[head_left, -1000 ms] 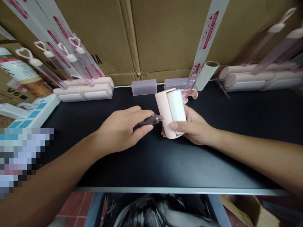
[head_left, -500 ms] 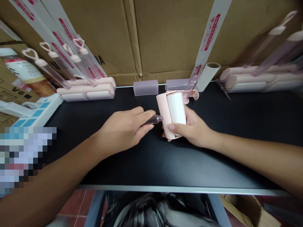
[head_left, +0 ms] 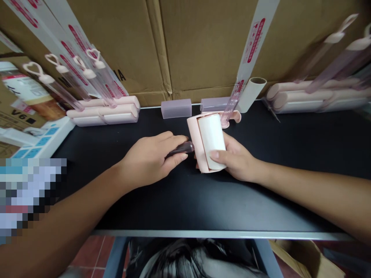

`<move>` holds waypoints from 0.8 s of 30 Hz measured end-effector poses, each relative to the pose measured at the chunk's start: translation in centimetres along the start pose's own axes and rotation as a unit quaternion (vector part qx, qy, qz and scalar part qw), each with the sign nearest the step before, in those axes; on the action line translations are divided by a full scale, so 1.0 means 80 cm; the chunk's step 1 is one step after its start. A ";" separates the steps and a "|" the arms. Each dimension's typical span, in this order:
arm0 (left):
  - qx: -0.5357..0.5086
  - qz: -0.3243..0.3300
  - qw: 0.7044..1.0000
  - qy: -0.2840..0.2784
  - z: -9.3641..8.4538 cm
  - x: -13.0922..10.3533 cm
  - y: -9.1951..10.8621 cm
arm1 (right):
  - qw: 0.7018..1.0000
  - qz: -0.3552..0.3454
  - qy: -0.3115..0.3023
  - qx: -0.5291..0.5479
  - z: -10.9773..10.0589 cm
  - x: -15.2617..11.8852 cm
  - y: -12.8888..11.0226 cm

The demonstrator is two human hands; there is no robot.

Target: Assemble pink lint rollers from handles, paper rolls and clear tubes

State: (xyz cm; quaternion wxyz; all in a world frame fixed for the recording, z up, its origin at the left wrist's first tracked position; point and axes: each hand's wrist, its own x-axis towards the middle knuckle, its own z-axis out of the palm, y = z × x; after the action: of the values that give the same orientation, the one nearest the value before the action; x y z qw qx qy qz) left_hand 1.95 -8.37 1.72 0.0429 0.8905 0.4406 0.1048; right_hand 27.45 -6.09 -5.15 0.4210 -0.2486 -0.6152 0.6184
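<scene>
My right hand (head_left: 239, 158) is wrapped round a lint roller head, a pink casing (head_left: 197, 144) with a white sticky roll (head_left: 213, 141) in it. Its thumb rests on the roll, and the other fingers are mostly hidden behind. In my left hand (head_left: 147, 156) is a dark, see-through handle (head_left: 181, 148), gripped between thumb and fingers. The handle's narrow tip points at the casing's left side; whether it touches I cannot tell. Just behind the head lie a pink curved part (head_left: 236, 116) and a clear tube (head_left: 230, 110).
Two translucent purple covers, one left (head_left: 176, 108) and one right (head_left: 214, 104), lie along the cardboard (head_left: 199, 46). A white paper roll (head_left: 251, 94) leans behind. Finished-looking lint rollers stand left (head_left: 107, 112) and right (head_left: 315, 96). A power strip (head_left: 40, 139) and bottle (head_left: 31, 90) are left.
The lint roller head has shifted slightly left and turned, showing more of the white roll. My left hand keeps hold of the handle, its tip close to the casing. The view has shifted a little.
</scene>
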 end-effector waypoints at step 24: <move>-0.407 -0.095 0.798 0.433 0.021 0.024 -0.043 | 0.873 -0.223 -0.064 -0.429 0.009 0.016 -0.024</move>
State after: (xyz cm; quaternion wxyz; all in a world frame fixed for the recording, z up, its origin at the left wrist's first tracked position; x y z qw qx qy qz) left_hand 0.79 -4.70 -0.23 0.2163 0.6062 0.4124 0.6447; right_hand 26.62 -5.65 -2.94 0.3590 -0.2206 -0.8851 0.1975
